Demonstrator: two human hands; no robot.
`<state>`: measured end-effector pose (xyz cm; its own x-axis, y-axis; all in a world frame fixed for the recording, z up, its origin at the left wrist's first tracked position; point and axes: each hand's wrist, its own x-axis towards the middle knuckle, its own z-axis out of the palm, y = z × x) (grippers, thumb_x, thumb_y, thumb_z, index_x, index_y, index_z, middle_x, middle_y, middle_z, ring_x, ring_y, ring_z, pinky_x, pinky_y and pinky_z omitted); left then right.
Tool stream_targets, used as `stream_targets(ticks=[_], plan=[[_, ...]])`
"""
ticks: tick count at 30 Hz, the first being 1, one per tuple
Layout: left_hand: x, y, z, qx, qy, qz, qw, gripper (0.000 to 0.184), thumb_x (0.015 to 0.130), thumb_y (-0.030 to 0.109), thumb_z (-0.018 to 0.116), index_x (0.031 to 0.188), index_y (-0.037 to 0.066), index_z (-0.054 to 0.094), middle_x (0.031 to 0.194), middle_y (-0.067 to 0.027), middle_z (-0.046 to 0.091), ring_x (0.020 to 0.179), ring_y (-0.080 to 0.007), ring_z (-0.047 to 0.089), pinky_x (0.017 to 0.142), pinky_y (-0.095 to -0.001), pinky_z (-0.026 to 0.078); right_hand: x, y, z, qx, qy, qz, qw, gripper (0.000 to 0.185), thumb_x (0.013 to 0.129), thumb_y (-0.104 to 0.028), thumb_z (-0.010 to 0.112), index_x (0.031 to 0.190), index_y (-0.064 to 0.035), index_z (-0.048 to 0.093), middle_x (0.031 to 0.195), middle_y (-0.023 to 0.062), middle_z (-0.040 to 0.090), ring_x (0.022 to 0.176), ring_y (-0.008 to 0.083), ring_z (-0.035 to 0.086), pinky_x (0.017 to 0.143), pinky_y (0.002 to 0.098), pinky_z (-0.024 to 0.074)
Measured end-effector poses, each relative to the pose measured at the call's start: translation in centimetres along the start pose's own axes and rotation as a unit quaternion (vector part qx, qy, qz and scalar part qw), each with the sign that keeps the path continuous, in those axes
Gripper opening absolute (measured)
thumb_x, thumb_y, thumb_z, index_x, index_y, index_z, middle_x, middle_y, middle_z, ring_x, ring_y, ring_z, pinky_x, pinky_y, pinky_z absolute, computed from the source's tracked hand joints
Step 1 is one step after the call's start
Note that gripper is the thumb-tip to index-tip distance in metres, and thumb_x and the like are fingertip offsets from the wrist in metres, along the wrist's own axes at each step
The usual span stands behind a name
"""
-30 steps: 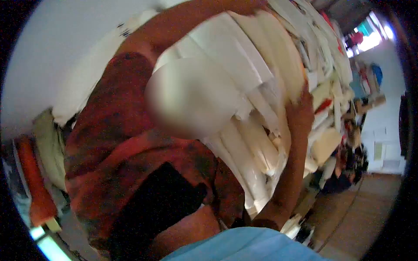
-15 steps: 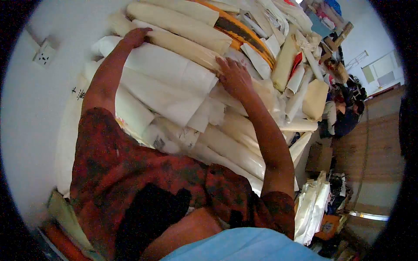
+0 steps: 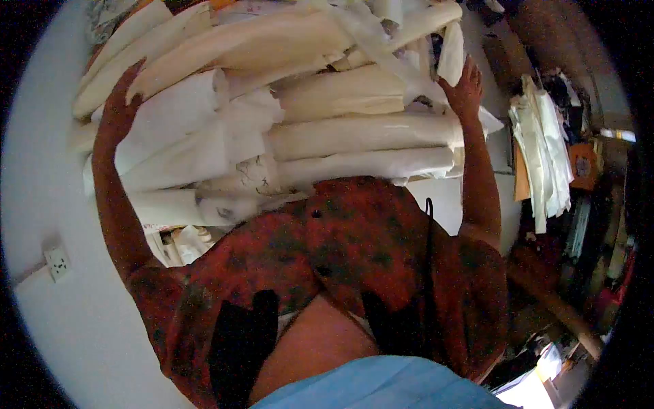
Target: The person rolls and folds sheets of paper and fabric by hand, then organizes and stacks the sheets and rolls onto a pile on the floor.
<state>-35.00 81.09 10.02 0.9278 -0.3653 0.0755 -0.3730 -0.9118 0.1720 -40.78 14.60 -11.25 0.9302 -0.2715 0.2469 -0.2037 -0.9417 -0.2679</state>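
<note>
Rolls (image 3: 340, 95) of white and cream colour lie stacked across the upper middle, btwn the two hands, most of them running L to R. The L hand (image 3: 121, 109) is at their L ends, w/ fingers pointing up and thumb standing apart, not closed around anything. It overlaps the L end of the long beige roll (image 3: 238, 51); a white roll (image 3: 174, 102) is just beside it, on the inner side. The R hand (image 3: 466, 95) is at the opp. side, near the R ends, fingers spread upward and thumb out twd. the stack. A narrow white roll (image 3: 451, 54) is just above this thumb; whether they touch, I cannot tell. Lower, btwn the forearms, a cream roll (image 3: 361, 133) lies over a thinner white one, both nearly horiz. and above the dark-red shirt (image 3: 354, 225). Far R, apart from the R hand, white sheets (image 3: 541, 150) stand next to an orange box (image 3: 584, 165). Far L is the wall w/ a socket (image 3: 57, 264).
</note>
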Motion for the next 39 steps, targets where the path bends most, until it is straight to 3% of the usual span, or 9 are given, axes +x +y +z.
stream_targets(ticks=[2, 6, 9, 12, 16, 25, 32, 36, 39], plan=[[0.7, 3.7, 1.7, -0.04, -0.017, 0.054, 0.998, 0.063, 0.082, -0.007, 0.054, 0.14, 0.015, 0.042, 0.143, -0.0098, 0.043, 0.136, -0.0289, 0.035, 0.112, -0.0401, 0.029, -1.1, 4.5, 2.7, 0.088, -0.192, 0.077, 0.974, 0.085, 0.079, -0.049, 0.069, 0.141, -0.0017, 0.035, 0.141, 0.0281, 0.038, 0.133, 0.0397, 0.036, 0.109, 0.0434, 0.0312], [2.6, 11.5, 5.2, -0.077, -0.06, 0.172, 0.98, 0.059, 0.082, -0.005, 0.056, 0.137, 0.013, 0.045, 0.141, -0.0103, 0.045, 0.132, -0.0295, 0.04, 0.111, -0.0395, 0.032, -4.0, 1.5, 1.6, -0.037, -0.232, -0.071, 0.969, 0.068, 0.084, -0.044, 0.063, 0.138, -0.0073, 0.043, 0.14, 0.0261, 0.041, 0.135, 0.0344, 0.034, 0.11, 0.0408, 0.0305], [4.1, 17.7, 7.0, -0.064, -0.098, 0.246, 0.962, 0.056, 0.083, -0.003, 0.057, 0.136, 0.013, 0.046, 0.138, -0.0107, 0.047, 0.129, -0.031, 0.042, 0.109, -0.0403, 0.036, -3.9, 4.7, 6.2, 0.053, -0.08, -0.201, 0.975, 0.047, 0.086, -0.04, 0.06, 0.125, -0.0123, 0.057, 0.129, 0.0103, 0.057, 0.115, 0.0351, 0.055, 0.1, 0.0453, 0.0411], [5.1, 21.1, 8.7, -0.076, -0.126, 0.274, 0.95, 0.053, 0.084, 0.001, 0.057, 0.135, 0.013, 0.047, 0.137, -0.0106, 0.048, 0.128, -0.0315, 0.043, 0.107, -0.0409, 0.037, -0.8, 5.0, 5.3, 0.142, -0.119, -0.001, 0.983, 0.032, 0.087, -0.031, 0.059, 0.111, -0.0104, 0.065, 0.109, 0.0111, 0.067, 0.098, 0.0312, 0.063, 0.087, 0.0441, 0.0478], [4.6, 20.2, 9.3, -0.074, -0.162, 0.275, 0.945, 0.056, 0.085, 0.005, 0.057, 0.138, 0.015, 0.042, 0.139, -0.011, 0.045, 0.127, -0.0324, 0.043, 0.106, -0.042, 0.038, 1.1, 2.0, 0.6, 0.362, 0.156, 0.024, 0.919, 0.025, 0.09, -0.026, 0.053, 0.091, -0.0027, 0.062, 0.073, 0.0067, 0.063, 0.064, 0.0164, 0.058, 0.061, 0.0325, 0.0484], [9.3, 25.7, 11.7, -0.287, 0.155, 0.3, 0.896, 0.099, 0.07, 0.036, 0.077, 0.148, 0.012, 0.021, 0.152, -0.0155, 0.022, 0.14, -0.0353, 0.021, 0.113, -0.0458, 0.022, -0.4, -11.2, -12.7, 0.634, 0.208, -0.05, 0.743, 0.032, 0.09, -0.02, 0.058, 0.113, 0.0009, 0.057, 0.102, 0.0103, 0.061, 0.092, 0.0177, 0.058, 0.073, 0.0318, 0.0514], [7.7, 33.9, 16.7, -0.226, 0.103, 0.324, 0.913, 0.104, 0.07, 0.055, 0.074, 0.147, 0.008, 0.022, 0.146, -0.0232, 0.03, 0.135, -0.0408, 0.03, 0.112, -0.0479, 0.022, -6.8, -16.6, -16.5, 0.736, 0.155, -0.056, 0.657, 0.041, 0.087, -0.028, 0.06, 0.117, -0.0008, 0.054, 0.111, 0.0104, 0.057, 0.099, 0.0217, 0.057, 0.077, 0.0333, 0.0508], [6.1, 35.1, 16.0, -0.492, -0.026, 0.322, 0.809, 0.114, 0.064, 0.045, 0.081, 0.148, 0.006, 0.015, 0.146, -0.0236, 0.029, 0.138, -0.0368, 0.022, 0.113, -0.0452, 0.019, -8.9, -18.4, -17.6, 0.77, 0.116, -0.027, 0.627, 0.046, 0.085, -0.032, 0.062, 0.119, -0.0018, 0.052, 0.117, 0.0104, 0.054, 0.102, 0.024, 0.056, 0.08, 0.0342, 0.0505], [4.1, 37.1, 15.6, -0.529, 0.115, 0.316, 0.779, 0.118, 0.064, 0.056, 0.079, 0.15, 0.01, 0.012, 0.147, -0.0217, 0.03, 0.134, -0.0401, 0.031, 0.112, -0.0493, 0.024, -10.3, -19.4, -17.9, 0.798, 0.091, 0.004, 0.596, 0.05, 0.084, -0.035, 0.063, 0.121, -0.0025, 0.051, 0.121, 0.0104, 0.053, 0.105, 0.0257, 0.055, 0.082, 0.0348, 0.0503]])
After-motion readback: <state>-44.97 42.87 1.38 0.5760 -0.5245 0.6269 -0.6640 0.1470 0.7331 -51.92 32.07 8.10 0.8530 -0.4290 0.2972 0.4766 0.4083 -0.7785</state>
